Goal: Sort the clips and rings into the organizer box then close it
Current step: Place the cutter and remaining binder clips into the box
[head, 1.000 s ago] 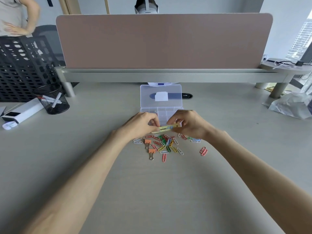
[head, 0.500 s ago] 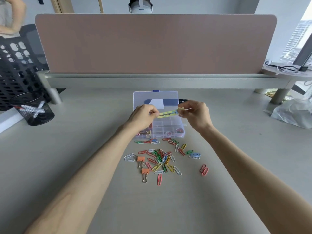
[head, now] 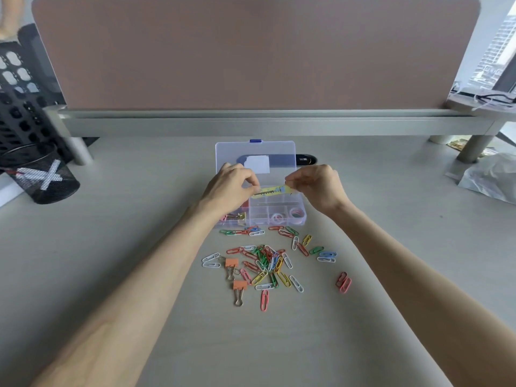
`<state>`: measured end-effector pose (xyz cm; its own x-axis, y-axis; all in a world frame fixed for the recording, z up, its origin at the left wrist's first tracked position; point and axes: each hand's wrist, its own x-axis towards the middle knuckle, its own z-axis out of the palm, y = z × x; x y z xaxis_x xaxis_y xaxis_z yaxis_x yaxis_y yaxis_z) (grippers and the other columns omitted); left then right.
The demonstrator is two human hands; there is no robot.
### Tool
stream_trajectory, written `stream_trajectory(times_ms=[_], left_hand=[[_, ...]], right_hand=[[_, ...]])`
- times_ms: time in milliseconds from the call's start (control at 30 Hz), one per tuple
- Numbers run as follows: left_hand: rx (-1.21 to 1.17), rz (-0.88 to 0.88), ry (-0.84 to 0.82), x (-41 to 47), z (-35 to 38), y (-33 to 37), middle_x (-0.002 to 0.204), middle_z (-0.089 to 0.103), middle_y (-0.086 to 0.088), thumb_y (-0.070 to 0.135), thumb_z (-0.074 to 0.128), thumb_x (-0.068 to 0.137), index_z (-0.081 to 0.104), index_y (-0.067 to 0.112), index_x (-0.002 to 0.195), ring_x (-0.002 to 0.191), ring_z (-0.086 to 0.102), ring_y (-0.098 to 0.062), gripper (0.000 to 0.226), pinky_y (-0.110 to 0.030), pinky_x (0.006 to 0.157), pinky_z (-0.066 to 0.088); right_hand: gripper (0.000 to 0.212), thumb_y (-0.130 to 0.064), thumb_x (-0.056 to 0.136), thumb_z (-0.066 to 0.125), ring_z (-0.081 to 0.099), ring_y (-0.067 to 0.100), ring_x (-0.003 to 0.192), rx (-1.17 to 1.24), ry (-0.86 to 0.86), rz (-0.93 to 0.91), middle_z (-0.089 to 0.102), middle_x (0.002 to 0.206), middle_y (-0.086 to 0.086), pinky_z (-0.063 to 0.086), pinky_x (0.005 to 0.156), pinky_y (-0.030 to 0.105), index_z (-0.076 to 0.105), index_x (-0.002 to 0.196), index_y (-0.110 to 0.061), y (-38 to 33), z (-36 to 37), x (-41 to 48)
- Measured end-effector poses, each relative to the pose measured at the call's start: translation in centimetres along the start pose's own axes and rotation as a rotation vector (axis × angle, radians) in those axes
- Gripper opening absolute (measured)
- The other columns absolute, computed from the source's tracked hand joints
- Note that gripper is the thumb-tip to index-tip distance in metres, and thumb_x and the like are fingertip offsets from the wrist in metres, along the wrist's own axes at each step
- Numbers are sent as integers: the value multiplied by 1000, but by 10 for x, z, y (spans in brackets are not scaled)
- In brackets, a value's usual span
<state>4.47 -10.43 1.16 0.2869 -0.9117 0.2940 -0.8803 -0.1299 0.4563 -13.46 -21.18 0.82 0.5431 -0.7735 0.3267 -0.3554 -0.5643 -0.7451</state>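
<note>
A clear plastic organizer box (head: 303,217) lies open on the desk, its lid (head: 255,152) standing up behind it. Rings (head: 296,212) lie in its near-right compartments. Over the box, my left hand (head: 230,188) and my right hand (head: 318,185) pinch the two ends of a yellow strip (head: 272,190), held level between them. Several coloured paper clips (head: 268,261) lie scattered in front of the box. Two orange binder clips (head: 236,277) rest among them at the left.
A brown divider panel (head: 251,51) on a grey rail closes the back of the desk. A black mesh pen cup (head: 42,177) stands at the left, a crumpled plastic bag (head: 491,177) at the right. A small black object (head: 305,159) lies behind the box's lid.
Both hands lifted the yellow strip from just above the clip pile to over the open box. My view tilted down and closer, so the clip pile shows in full.
</note>
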Motion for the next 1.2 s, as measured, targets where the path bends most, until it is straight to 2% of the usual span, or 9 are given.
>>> stream_trajectory(times_ms=[67,267,367,467,567,767,1033,1100,1200], left_hand=[[7,7,1,0,2,0,102,63,6,26,62,89,68,21,90,105,46,-18,8,-39,88,43],[23,16,21,-1,5,3,98,67,6,24,60,90,64,22,98,99,46,-16,9,-38,82,46],[29,19,20,-1,4,4,96,67,7,26,60,90,65,23,97,98,46,-17,9,-37,82,46],[58,38,39,-2,3,6,99,67,6,25,60,90,68,22,93,97,46,-17,9,-32,78,43],[119,76,42,-3,1,9,105,65,5,23,60,91,73,21,96,103,46,-18,14,-28,78,36],[175,85,-35,-5,-2,15,108,62,1,24,56,94,72,21,100,112,45,-21,18,-33,88,36],[212,53,-162,-10,-18,25,126,57,-1,18,43,98,67,24,115,121,41,-22,30,-39,98,36],[119,35,-97,-19,-18,24,122,59,-1,14,42,97,67,24,114,118,43,-20,32,-36,95,40],[-17,28,12,-36,-21,30,98,60,4,11,43,94,68,22,110,101,53,-17,31,-30,82,44]], right_hand=[[16,1,82,65,66,7,75,-22,-12,-19,74,86,2,49,77,6,76,89,-9,1,-1,-1],[20,-7,88,59,63,18,90,-256,-110,-111,73,97,2,48,81,27,73,98,-16,8,-2,0],[38,6,86,50,51,26,107,-414,-88,-209,64,109,6,34,84,22,72,105,-18,12,0,1],[60,19,73,44,41,29,110,-483,-96,-238,55,114,8,41,90,33,70,111,-19,8,-4,-2],[65,18,68,47,43,31,112,-540,-153,-302,60,114,6,44,89,45,68,116,-19,10,-9,-6],[66,14,71,47,39,28,115,-565,-178,-276,55,116,6,41,91,45,65,120,-26,14,-8,-12],[72,17,65,41,43,29,112,-515,-151,-223,55,111,11,43,91,43,63,122,-20,4,-15,-18],[71,20,63,37,50,29,106,-443,-67,-206,59,106,12,46,86,39,67,117,-16,1,-19,-24],[61,19,67,36,59,26,97,-366,-7,-208,62,99,11,50,82,35,73,100,-16,-6,-25,-34]])
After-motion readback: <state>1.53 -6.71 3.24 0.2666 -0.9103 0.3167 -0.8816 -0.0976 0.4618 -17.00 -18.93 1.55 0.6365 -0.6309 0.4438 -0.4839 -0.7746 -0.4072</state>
